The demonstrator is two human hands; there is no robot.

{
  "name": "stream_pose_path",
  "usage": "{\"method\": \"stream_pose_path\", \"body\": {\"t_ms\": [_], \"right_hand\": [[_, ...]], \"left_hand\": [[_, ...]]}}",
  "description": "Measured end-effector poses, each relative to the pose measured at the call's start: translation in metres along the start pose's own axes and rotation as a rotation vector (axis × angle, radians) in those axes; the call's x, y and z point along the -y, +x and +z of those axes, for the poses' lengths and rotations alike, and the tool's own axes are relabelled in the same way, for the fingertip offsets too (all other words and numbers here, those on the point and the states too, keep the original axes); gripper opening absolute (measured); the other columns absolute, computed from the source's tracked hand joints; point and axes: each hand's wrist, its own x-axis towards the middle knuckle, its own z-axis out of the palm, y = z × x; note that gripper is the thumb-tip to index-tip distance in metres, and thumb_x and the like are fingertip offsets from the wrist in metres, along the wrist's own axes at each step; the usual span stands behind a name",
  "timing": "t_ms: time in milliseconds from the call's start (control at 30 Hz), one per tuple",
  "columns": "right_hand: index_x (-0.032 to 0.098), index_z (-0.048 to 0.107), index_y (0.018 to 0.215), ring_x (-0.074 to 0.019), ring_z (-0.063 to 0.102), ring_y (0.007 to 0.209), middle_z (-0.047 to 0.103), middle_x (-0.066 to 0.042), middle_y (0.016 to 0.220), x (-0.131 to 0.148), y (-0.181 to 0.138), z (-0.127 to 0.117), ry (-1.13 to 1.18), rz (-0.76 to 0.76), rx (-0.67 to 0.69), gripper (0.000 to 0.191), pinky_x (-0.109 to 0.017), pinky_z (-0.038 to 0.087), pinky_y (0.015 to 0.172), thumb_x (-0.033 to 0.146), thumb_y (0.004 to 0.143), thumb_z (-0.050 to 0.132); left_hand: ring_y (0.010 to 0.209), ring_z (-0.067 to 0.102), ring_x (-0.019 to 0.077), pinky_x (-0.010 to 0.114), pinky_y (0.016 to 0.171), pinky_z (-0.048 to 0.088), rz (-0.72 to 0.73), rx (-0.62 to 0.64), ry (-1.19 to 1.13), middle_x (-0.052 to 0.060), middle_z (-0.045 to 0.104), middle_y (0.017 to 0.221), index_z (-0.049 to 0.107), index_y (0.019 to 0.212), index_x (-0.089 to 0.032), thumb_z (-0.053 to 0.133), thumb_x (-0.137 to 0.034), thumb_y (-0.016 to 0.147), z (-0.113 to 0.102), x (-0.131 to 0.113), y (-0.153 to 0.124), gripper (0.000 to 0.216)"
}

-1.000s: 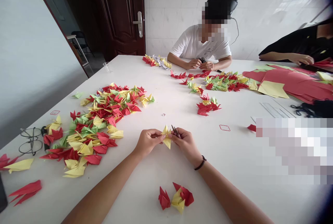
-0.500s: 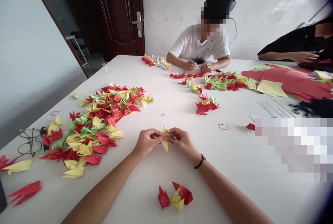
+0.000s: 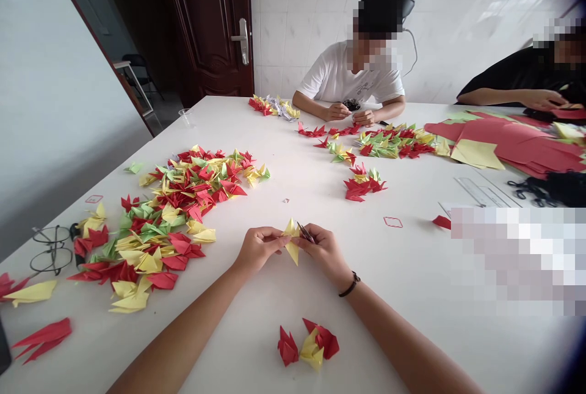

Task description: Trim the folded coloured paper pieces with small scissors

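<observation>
A yellow folded paper crane (image 3: 292,250) is pinched upright between the fingertips of my left hand (image 3: 260,248). My right hand (image 3: 324,248) is closed around what look like slim dark tweezers (image 3: 306,233), their points angled up beside the paper. The right fingertips also touch the crane's right side, or come very close to it. Between my forearms lie two red paper cranes (image 3: 287,346) and a yellow one (image 3: 312,351). Parts of the held crane are hidden behind my fingers.
To the left spreads a large pile of red, yellow and green cranes (image 3: 183,198), with glasses (image 3: 52,250) beside it. Across the white table (image 3: 220,345) a person in white (image 3: 352,76) works by more cranes (image 3: 394,142). Paper sheets (image 3: 508,143) and a ruler (image 3: 476,192) lie right.
The tweezers have tilted up and away from the crane, showing more of their points. The crane has shifted slightly right. At far right, a co-worker's hand has moved and now holds red paper.
</observation>
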Motion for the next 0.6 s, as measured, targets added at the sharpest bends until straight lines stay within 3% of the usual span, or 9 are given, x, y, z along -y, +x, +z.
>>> {"method": "stream_pose_path", "body": {"t_ms": [300, 500, 600], "right_hand": [[0.017, 0.044, 0.056, -0.0065, 0.027, 0.048, 0.033, 0.006, 0.051, 0.0012, -0.0007, 0.0009, 0.093, 0.021, 0.003, 0.024, -0.022, 0.02, 0.045, 0.031, 0.066, 0.06], [0.017, 0.044, 0.056, -0.0066, 0.026, 0.048, 0.031, 0.007, 0.05, -0.0038, 0.0, 0.0007, 0.08, 0.033, -0.017, 0.024, -0.022, 0.02, 0.045, 0.031, 0.066, 0.061], [0.017, 0.044, 0.057, -0.0068, 0.026, 0.048, 0.031, 0.006, 0.051, -0.004, 0.001, 0.0009, 0.066, 0.035, -0.012, 0.025, -0.022, 0.02, 0.045, 0.032, 0.067, 0.06]], "left_hand": [[0.059, 0.057, 0.0133, 0.025, 0.057, 0.048, 0.005, 0.003, -0.011, 0.003, 0.063, 0.062, 0.066, 0.067, -0.013, 0.066, -0.036, 0.061, -0.0019, 0.0015, 0.0009, 0.024], [0.068, 0.062, 0.019, 0.026, 0.062, 0.048, 0.115, 0.009, 0.182, 0.006, 0.068, 0.069, 0.067, 0.07, -0.013, 0.064, -0.038, 0.063, -0.0023, 0.003, -0.0006, 0.027], [0.062, 0.062, 0.0184, 0.026, 0.058, 0.047, 0.079, -0.017, 0.193, 0.005, 0.067, 0.065, 0.067, 0.072, -0.013, 0.061, -0.039, 0.065, -0.0008, 0.0022, -0.0021, 0.027]]}}
